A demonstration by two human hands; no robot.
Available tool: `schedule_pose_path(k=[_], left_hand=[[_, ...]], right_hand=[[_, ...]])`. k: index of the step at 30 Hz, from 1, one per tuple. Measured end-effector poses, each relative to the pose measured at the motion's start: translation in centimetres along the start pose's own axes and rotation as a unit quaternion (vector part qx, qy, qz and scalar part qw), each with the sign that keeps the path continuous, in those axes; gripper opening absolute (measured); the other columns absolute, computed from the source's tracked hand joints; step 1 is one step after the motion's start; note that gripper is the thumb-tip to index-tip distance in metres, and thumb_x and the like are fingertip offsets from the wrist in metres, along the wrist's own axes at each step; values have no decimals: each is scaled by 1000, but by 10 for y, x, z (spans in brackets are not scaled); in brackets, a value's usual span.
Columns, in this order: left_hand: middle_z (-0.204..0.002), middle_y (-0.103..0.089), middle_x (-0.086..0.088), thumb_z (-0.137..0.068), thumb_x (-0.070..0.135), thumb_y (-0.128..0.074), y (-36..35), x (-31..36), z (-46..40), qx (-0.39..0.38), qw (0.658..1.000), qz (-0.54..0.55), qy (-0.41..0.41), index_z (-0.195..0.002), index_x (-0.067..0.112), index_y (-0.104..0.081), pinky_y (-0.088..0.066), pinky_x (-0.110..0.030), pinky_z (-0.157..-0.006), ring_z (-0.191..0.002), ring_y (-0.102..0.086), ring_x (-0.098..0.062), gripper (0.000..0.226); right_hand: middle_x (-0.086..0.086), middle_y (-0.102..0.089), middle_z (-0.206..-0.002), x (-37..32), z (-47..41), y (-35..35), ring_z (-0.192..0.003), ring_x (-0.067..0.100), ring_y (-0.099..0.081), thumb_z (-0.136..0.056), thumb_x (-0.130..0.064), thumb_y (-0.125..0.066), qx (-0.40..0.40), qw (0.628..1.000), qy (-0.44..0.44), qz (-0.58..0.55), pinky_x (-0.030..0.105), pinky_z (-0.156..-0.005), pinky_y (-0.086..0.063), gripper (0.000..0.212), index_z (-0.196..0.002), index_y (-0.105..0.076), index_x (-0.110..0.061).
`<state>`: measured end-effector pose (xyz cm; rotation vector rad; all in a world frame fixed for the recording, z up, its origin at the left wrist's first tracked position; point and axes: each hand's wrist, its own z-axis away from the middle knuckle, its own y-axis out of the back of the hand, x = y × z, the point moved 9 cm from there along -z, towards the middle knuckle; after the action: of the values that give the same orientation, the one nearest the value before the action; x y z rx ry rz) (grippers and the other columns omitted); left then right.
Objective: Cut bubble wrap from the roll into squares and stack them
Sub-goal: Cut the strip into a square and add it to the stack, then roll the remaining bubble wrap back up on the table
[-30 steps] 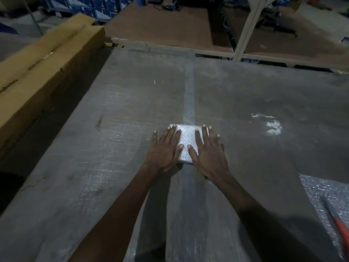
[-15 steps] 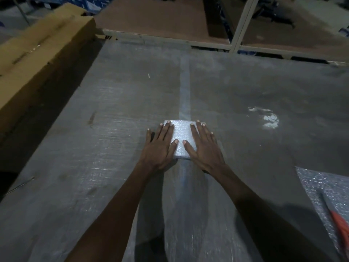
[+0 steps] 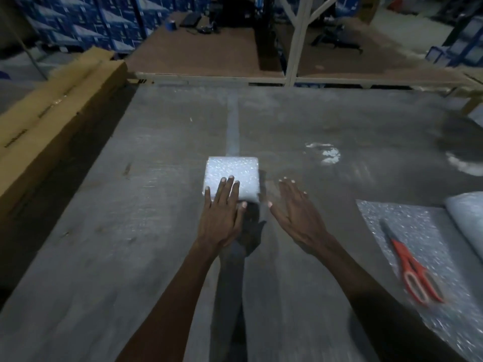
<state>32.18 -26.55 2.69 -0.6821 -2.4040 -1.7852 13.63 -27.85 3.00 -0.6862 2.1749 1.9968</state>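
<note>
The big grey worktop [image 3: 130, 244] sits in a dim room with blue boxes [image 3: 86, 24] stacked at the back. A white stack of bubble wrap squares [image 3: 235, 173] lies in the middle. The left hand [image 3: 222, 212] rests flat on it, fingers straight. The right hand [image 3: 295, 212] is flat beside it, holding nothing. Red scissors [image 3: 413, 270] lie on the bubble wrap sheet [image 3: 392, 218].

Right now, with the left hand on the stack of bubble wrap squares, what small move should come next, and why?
Probably the right hand should reach right to the red-handled scissors. It is open, off the stack of bubble wrap squares, while the left hand lies flat on it. The scissors lie on the unrolled bubble wrap sheet beside the roll, ready for another cut.
</note>
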Motion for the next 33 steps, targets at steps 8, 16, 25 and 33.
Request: schedule_pose_path(k=[8,16,25,33], left_hand=[[-164,-22,-9,-101,45,-12,-76,141,73,-97,994,47,-15,-156,10,-27,-6,-57,-121,-153,-13,-25,67],[-165,-21,-7,-97,49,-7,-138,294,83,-123,991,56,-16,-156,12,-26,-4,-55,-120,-153,-12,-24,73],[-167,-8,-8,-106,46,-26,-194,417,64,-180,983,3,-20,-159,16,-15,-5,-55,-120,-153,-7,-27,62],[-166,-8,-9,-100,61,-33,-219,431,50,-212,977,-24,-7,-156,23,-24,-14,-60,-117,-152,-3,-37,68]], right_hand=[[7,-29,-165,103,138,41,-154,24,-22,-101,-59,-27,-6,996,-88,19,53,-120,-29,71,-157,-30,-15],[18,-52,-145,224,220,104,-134,39,-47,-98,-46,-30,18,996,-75,50,52,-108,-40,65,-146,-48,-4],[28,-55,-141,297,270,175,-130,46,-51,-91,-29,-50,69,992,-74,78,55,-106,-42,56,-135,-56,4],[17,-26,-164,354,293,211,-151,41,-20,-94,-42,-60,41,964,-196,173,64,-116,-22,73,-154,-34,-10]])
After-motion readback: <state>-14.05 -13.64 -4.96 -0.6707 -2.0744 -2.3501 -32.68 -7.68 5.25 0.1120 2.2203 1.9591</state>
